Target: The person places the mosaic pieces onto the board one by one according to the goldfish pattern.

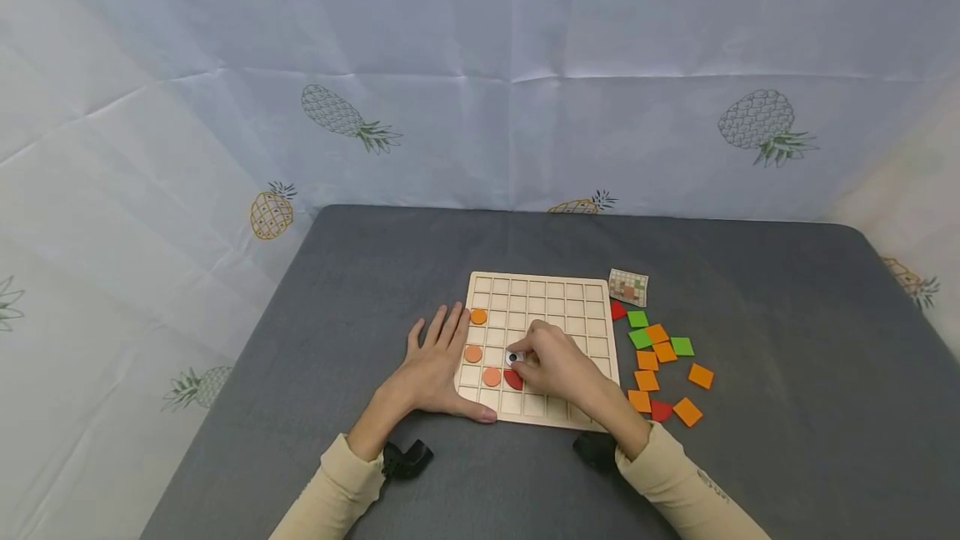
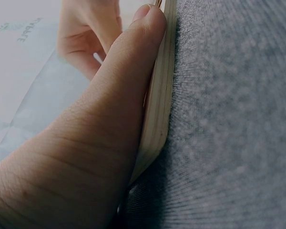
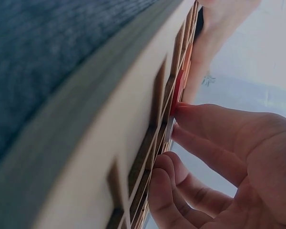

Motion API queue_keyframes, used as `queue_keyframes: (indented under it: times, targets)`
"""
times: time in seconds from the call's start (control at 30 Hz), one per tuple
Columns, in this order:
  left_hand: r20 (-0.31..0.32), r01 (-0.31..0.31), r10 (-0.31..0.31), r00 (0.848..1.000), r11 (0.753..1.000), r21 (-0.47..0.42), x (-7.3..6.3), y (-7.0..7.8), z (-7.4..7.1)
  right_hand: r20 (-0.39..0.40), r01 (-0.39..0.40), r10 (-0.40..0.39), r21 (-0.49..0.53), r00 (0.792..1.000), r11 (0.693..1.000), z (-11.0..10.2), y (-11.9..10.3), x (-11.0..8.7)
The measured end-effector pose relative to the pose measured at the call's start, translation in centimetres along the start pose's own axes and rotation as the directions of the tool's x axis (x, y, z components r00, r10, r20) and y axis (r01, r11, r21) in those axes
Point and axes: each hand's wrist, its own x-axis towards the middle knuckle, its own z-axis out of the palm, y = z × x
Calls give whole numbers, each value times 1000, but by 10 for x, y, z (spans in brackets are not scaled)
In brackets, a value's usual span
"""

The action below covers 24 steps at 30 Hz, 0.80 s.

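Note:
A wooden grid board (image 1: 537, 304) with square recesses lies on the table. My left hand (image 1: 433, 369) rests along its left side, fingers straight and spread, thumb at the near edge. In the left wrist view the thumb (image 2: 128, 52) lies against the board's edge (image 2: 158, 109). My right hand (image 1: 558, 361) pinches a small white disc with a black centre (image 1: 513, 358) between thumb and index finger, at a cell of the board. A red curved-edge piece (image 1: 513, 380) sits in the cell just below it. Orange discs (image 1: 478, 317) occupy cells on the board's left part.
Right of the board lie several orange squares (image 1: 647, 361), green squares (image 1: 682, 347) and red pieces (image 1: 662, 411). A small pattern card (image 1: 628, 287) is by the board's far right corner. Grey cloth (image 1: 787, 315) covers the table; a pineapple-print curtain (image 1: 465, 140) hangs behind.

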Motion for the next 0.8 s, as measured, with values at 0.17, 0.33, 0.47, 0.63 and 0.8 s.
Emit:
queue_keyframes:
  times: [0.17, 0.33, 0.47, 0.63, 0.8]
  targets:
    - [-1, -4, 4, 1000, 1000, 3, 1, 0, 0, -10, 8, -8, -10, 1000, 1000, 0, 0, 0]
    - [1, -3, 3, 1000, 1000, 5, 0, 1, 0, -18, -4, 4, -15, 1000, 1000, -1, -1, -1]
    - [-1, -4, 4, 1000, 1000, 8, 0, 1, 0, -19, -15, 15, -15, 1000, 1000, -1, -1, -2]
    - [0, -4, 4, 1000, 1000, 12, 1, 0, 0, -22, -12, 12, -21, 1000, 1000, 0, -1, -1]
    - [-9, -11, 11, 1000, 1000, 7, 1, 0, 1, -27, -4, 4, -23, 1000, 1000, 0, 0, -1]
